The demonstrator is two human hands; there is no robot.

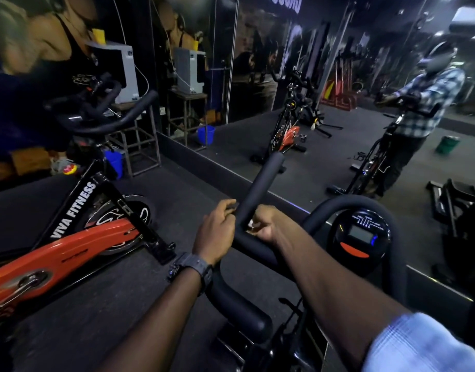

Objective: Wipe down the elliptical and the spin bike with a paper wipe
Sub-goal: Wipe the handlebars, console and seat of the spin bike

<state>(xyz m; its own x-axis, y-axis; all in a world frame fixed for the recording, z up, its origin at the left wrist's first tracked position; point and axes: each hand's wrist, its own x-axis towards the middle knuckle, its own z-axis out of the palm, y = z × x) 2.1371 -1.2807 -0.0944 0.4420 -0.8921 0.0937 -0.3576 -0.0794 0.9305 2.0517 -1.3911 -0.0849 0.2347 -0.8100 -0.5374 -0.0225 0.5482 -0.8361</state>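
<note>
I stand at a black exercise machine whose padded handlebar rises up the middle of the head view. My left hand grips the bar from the left near its bend. My right hand curls around the bar from the right, with a bit of white paper wipe showing under its fingers. The round console with a small screen sits to the right, inside a curved black bar. An orange and black spin bike marked VIVA FITNESS stands on the left.
A wall mirror straight ahead reflects the bikes and a person in a checked shirt. A metal stand with a grey box, and a blue bucket, stand at the back left. Dark rubber floor lies between the machines.
</note>
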